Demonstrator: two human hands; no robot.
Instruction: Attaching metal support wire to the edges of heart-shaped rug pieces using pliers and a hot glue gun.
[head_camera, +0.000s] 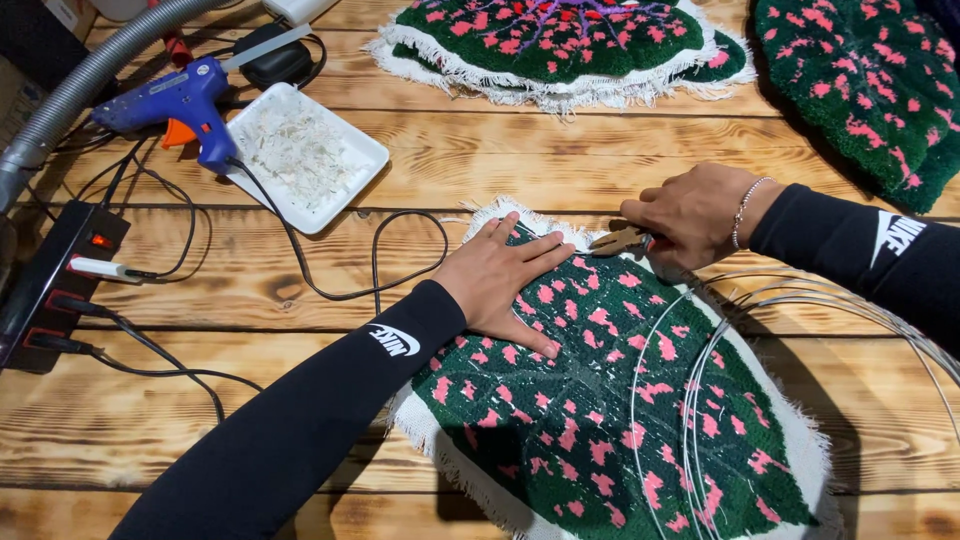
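Green-pink rug (560, 420) under left hand (505, 280); white tray (345, 190) holds white scraps (295, 150).

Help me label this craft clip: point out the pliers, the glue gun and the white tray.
pliers (618, 241): head view, on the metal jaws beside the right hand.
glue gun (170, 100): head view, on its blue body.
white tray (352, 168): head view, on its right rim.

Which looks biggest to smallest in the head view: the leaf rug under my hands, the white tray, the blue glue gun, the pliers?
1. Leaf rug, by far the largest.
2. White tray.
3. Blue glue gun, close to the tray in span, so that order is unsure.
4. Pliers, smallest, partly hidden in the right hand.
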